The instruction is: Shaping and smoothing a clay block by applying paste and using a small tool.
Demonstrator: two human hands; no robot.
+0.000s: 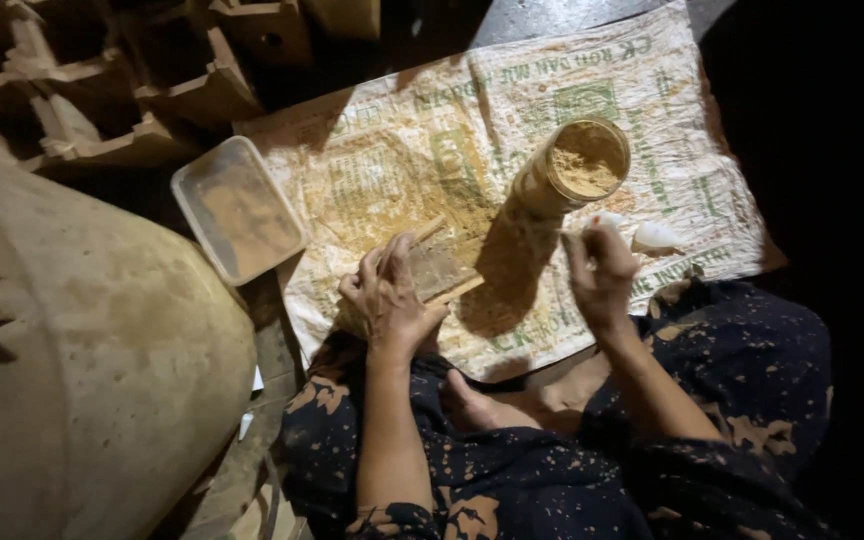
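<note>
The floor is dark, and an old printed sack (652,150) is spread flat on it like a mat, so the yellow-brown powder lands on the sack and not on the ground. The person sits at the near edge with legs folded, so both hands reach the middle easily. The left hand (389,295) presses down on a small flat wooden block (440,272) near the middle of the sack; its fingers are spread and curled over the block's left end, which keeps it from sliding. The right hand (600,265) is lifted a little to the right, with fingertips pinched together, but what they pinch is too small to tell. A tall round can (572,165) full of powder stands upright just beyond the hands, close enough to dip into. A white lump (655,237) lies just right of the right hand. A clear tub (237,208) sits at the sack's left edge. A big round clay pot (92,350) fills the near left, and wooden pieces (102,90) are piled far left.
</note>
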